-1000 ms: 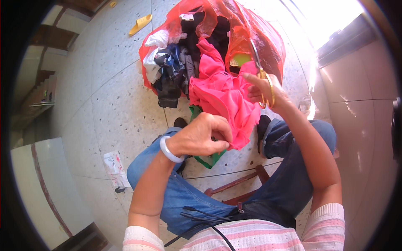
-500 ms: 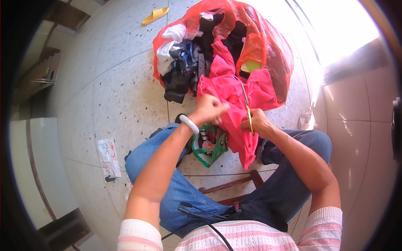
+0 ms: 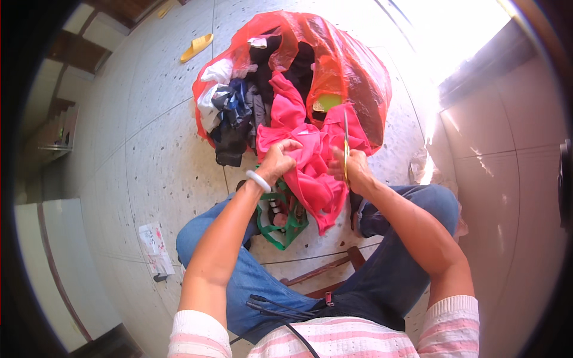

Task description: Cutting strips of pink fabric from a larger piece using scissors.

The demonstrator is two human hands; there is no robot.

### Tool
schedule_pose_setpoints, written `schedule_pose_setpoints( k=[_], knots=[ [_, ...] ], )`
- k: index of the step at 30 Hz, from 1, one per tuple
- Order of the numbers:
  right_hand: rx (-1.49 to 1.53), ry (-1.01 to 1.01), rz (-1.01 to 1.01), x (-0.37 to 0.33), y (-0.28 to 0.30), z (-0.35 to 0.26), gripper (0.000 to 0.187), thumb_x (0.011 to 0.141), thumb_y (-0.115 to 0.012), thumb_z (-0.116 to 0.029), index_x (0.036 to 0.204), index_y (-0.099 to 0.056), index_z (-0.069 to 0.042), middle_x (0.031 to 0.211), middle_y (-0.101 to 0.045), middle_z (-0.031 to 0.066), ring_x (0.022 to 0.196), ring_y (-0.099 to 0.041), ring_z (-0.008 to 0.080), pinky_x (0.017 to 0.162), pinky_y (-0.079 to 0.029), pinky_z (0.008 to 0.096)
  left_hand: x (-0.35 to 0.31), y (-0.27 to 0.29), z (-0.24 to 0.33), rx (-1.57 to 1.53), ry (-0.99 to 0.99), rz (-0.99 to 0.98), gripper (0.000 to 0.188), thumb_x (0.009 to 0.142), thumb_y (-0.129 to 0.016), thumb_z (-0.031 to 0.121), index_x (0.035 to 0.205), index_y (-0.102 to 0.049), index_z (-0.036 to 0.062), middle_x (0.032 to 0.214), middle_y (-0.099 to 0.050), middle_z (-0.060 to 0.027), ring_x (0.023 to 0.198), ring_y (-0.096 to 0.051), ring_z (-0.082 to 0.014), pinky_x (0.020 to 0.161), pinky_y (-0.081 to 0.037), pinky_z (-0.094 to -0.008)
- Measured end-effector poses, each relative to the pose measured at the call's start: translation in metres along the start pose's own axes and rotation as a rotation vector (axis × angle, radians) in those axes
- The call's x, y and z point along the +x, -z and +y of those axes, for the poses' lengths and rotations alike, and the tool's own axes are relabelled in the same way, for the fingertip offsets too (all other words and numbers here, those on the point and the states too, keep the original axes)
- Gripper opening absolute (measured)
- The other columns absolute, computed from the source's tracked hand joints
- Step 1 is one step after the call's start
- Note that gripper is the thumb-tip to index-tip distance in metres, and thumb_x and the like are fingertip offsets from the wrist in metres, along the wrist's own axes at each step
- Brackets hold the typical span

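Gripping yellow-handled scissors in the right hand, over pink cloth spilling from the red bag. Bending the left hand at the cloth; can't tell if pinching. Could snip a wrong fold, with so much bunched up.

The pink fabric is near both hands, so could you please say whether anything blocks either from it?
Nothing visible blocks the left hand, which overlaps the pink fabric; contact is unclear. The right hand has only its yellow-handled scissors in the way, pointing over the fabric.
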State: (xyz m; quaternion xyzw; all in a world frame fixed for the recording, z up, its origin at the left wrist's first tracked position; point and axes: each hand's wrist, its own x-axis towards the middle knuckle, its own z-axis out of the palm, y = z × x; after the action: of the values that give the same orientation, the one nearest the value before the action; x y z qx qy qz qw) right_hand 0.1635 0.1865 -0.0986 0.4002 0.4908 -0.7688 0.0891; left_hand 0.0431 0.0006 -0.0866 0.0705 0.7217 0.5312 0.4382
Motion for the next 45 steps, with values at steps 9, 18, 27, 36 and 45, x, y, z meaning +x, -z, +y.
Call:
schedule_pose_setpoints(
  k=[9,18,27,36,45],
  knots=[
    [-0.086,0.261,-0.009,0.02,-0.011,-0.001,0.028,0.069,-0.081,-0.01,0.079,-0.056,-0.005,0.066,-0.056,0.0007,0.051,-0.051,0.0097,0.042,-0.04,0.0252,-0.082,-0.041,0.04,0.323,-0.203,-0.422,0.045,0.068,-0.048,-0.008,0.11,-0.062,0.0006,0.084,-0.061,-0.0003,0.07,-0.056,-0.0054,0.056,-0.047,-0.0211],
    [-0.27,0.589,-0.297,-0.034,-0.036,-0.025,0.036,0.071,-0.081,-0.011,0.08,-0.046,-0.012,0.066,-0.044,-0.0058,0.055,-0.043,0.005,0.047,-0.034,0.0219,-0.04,-0.014,0.047,-0.14,0.099,0.059,0.026,0.091,-0.063,0.032,0.09,-0.061,0.0066,0.079,-0.062,0.0008,0.072,-0.061,-0.0083,0.066,-0.051,-0.026],
    [0.203,0.376,-0.266,-0.034,-0.035,-0.034,0.024,0.082,-0.07,-0.005,0.081,-0.047,-0.011,0.074,-0.054,-0.0003,0.059,-0.05,0.0066,0.051,-0.041,0.0204,-0.024,-0.03,0.02,0.184,-0.421,0.337,0.014,0.093,-0.056,0.011,0.083,-0.06,0.003,0.072,-0.056,0.0024,0.062,-0.047,-0.0039,0.054,-0.04,-0.0229],
    [0.444,0.369,-0.215,-0.028,-0.066,-0.047,0.021,0.079,-0.063,0.003,0.081,-0.045,-0.009,0.072,-0.054,0.0023,0.054,-0.052,0.0101,0.044,-0.039,0.0208,0.01,-0.033,0.031,-0.397,-0.113,0.401,0.012,0.091,-0.05,0.002,0.085,-0.059,-0.0034,0.077,-0.061,-0.0088,0.061,-0.057,-0.0159,0.057,-0.049,-0.032],
    [0.282,0.708,-0.3,-0.054,-0.089,-0.056,0.015,0.081,-0.059,-0.002,0.081,-0.044,-0.006,0.067,-0.052,0.0025,0.057,-0.049,0.0096,0.052,-0.04,0.0235,-0.01,-0.042,0.07,-0.836,-0.221,0.405,0.015,0.087,-0.04,0.004,0.077,-0.051,0.0042,0.056,-0.045,-0.0037,0.041,-0.045,-0.0152,0.036,-0.036,-0.0301]
  ],
)
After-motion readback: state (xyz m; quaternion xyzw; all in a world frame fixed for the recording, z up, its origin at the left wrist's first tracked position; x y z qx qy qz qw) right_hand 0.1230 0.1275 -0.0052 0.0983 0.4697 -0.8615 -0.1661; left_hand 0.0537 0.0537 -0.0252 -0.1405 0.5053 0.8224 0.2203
